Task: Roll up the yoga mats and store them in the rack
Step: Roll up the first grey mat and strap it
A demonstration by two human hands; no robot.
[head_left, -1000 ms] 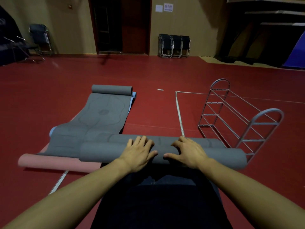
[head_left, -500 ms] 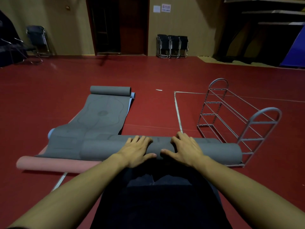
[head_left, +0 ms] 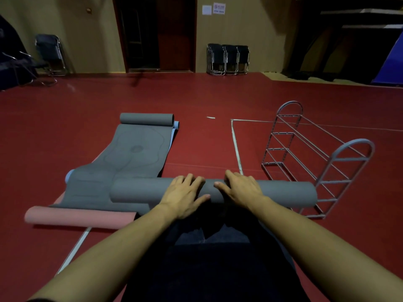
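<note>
A grey yoga mat roll (head_left: 283,192) lies crosswise on the red floor right in front of me. My left hand (head_left: 185,196) and my right hand (head_left: 241,188) rest side by side on its middle, palms down with straight fingers. To the left a second grey mat (head_left: 130,158) lies partly unrolled, its far end curled into a roll (head_left: 147,119). A blue mat (head_left: 175,127) peeks from under it. A pink mat roll (head_left: 76,217) lies at the near left. The empty grey wire rack (head_left: 327,162) stands at the right, just behind the roll's right end.
White floor tape lines (head_left: 236,147) run past the rack. Folded chairs (head_left: 227,59) lean on the far wall beside a dark doorway (head_left: 157,33). More chairs (head_left: 50,55) stand at far left. A blue pad (head_left: 392,62) sits far right.
The grey roll has moved away from me under both hands, taking up the flat strip that lay beyond it. Both hands moved forward with it.
</note>
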